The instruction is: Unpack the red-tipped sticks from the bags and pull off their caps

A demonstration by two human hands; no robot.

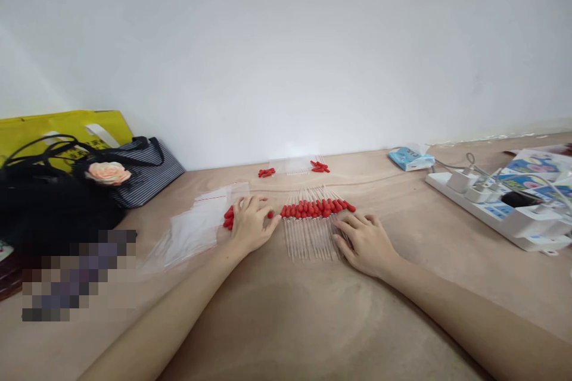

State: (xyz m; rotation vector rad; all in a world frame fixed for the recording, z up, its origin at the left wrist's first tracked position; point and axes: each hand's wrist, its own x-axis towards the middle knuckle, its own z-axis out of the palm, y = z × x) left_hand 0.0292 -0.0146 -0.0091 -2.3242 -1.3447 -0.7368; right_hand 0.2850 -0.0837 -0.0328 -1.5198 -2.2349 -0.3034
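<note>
Glass droppers [308, 238] with red rubber bulbs [313, 208] lie side by side in a row in front of me. They point both toward and away from me, their bulbs bunched along the middle. My left hand [251, 223] rests left of the row, fingers apart and curved. Red bulbs [229, 218] show behind it, and another red tip [270, 214] sits between thumb and index finger; what lies under the palm is hidden. At the row's right end, my right hand [364, 244] lies with spread fingers, its fingertips touching the nearest glass tubes.
Clear zip bags [192, 229] are stacked at left. More droppers [320, 166] lie by the wall. Bags, one striped [149, 175], one yellow [67, 125], stand at far left. On the right are a tissue pack [411, 158], a power strip [496, 214] with cables, and printed packets [538, 164].
</note>
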